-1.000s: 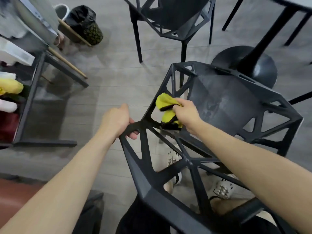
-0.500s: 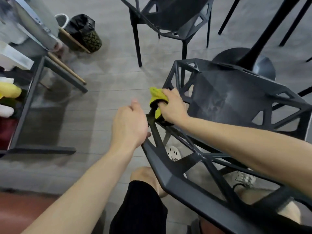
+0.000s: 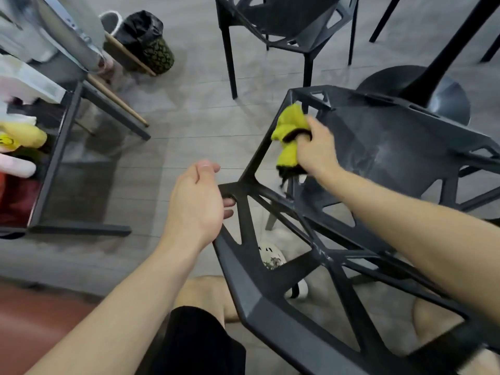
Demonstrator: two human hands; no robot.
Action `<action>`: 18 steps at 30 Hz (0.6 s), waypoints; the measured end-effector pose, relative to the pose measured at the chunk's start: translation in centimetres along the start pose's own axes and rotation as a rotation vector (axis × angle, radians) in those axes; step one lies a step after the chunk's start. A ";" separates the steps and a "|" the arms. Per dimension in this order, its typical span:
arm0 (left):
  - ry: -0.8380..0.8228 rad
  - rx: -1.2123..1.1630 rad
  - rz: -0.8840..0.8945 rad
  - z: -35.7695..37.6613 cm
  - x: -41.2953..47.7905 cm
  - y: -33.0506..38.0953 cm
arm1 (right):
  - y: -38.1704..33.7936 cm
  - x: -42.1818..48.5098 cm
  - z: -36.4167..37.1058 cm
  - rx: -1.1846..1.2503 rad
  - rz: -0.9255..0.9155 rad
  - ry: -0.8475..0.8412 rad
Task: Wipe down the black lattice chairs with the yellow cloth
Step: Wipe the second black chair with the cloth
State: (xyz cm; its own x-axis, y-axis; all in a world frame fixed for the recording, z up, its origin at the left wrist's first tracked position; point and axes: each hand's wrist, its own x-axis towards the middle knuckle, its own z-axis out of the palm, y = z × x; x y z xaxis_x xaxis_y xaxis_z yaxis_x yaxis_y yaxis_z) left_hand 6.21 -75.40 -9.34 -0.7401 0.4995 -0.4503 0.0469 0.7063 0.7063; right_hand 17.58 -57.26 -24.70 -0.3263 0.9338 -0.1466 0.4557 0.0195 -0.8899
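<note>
On the near chair (image 3: 270, 307), left side rail: the right hand (image 3: 318, 151) is closed round the bunched yellow cloth (image 3: 288, 125). The cloth is folded over the rail, just short of that chair's far-left corner. Wrapping the bar instead of laying the cloth flat makes sense for a thin strut, since one pass catches the top and both sides.

The left hand (image 3: 197, 204) is at the joint where the same rail meets the chair's backrest. Its fingers are hooked through the lattice opening and the thumb is lifted clear. This reads as a brace: it takes the push from the wiping hand so the chair doesn't skate on the floor. It sits just behind the cloth, out of the wipe path.

The seat panel (image 3: 392, 147) shows pale smears, so I'd judge it not done yet. The backrest struts nearest the camera likely remain too.

The far chair (image 3: 284, 20) stands beyond the near chair, no hand on it, so it's probably next. The table base (image 3: 433, 87) sits just past the near chair's far edge. The bin (image 3: 143, 39) is well off to its far left. A shoe (image 3: 270, 259) shows through the backrest lattice, below the chair.
</note>
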 end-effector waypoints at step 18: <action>-0.020 -0.007 -0.010 0.0 -0.6 1.0 | 0.5 -4.0 1.9 -0.138 -0.319 -0.599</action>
State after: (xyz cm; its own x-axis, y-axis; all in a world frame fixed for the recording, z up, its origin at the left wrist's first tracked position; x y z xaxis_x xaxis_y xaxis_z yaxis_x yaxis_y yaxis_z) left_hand 6.71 -74.97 -8.43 -0.7269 0.5022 -0.4684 0.0347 0.7080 0.7053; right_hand 17.53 -61.71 -25.40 -0.8449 0.5177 -0.1348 0.3492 0.3429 -0.8721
